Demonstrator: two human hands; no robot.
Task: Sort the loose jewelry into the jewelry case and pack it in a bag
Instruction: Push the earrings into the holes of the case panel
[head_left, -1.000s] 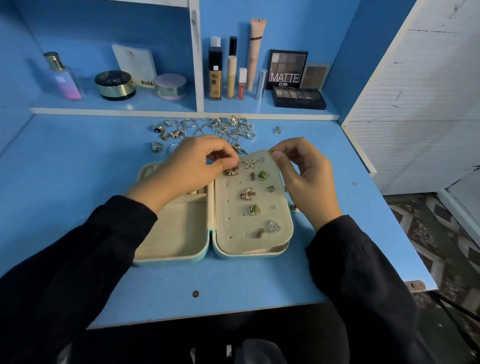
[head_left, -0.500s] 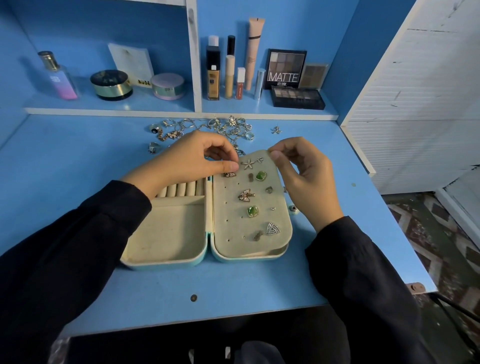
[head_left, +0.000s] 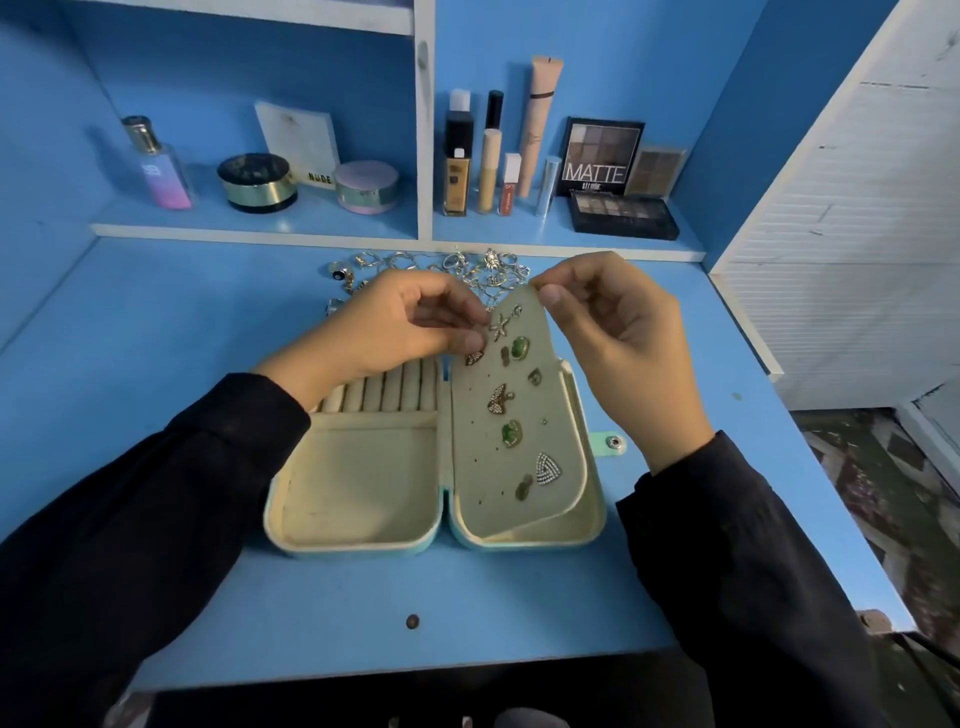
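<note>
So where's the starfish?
In the head view, the starfish sits near the top of the earring panel, between the left hand and right hand, beside a green earring.

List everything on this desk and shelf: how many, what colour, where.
jewelry case: one, cream inside, teal outside, open mid-desk
earring panel: one, cream, case's right half, top lifted
earrings: about ten, green, gold, silver, pinned on panel
loose jewelry: pile, silver-gold, desk's back
perfume bottle: one, pink-purple, left shelf
compacts: two, black-gold, lilac, left shelf
makeup tubes: several, beige, black, right shelf
palettes: three, brown shades, right shelf
left hand: pinches panel's upper left
right hand: pinches panel's top
</note>
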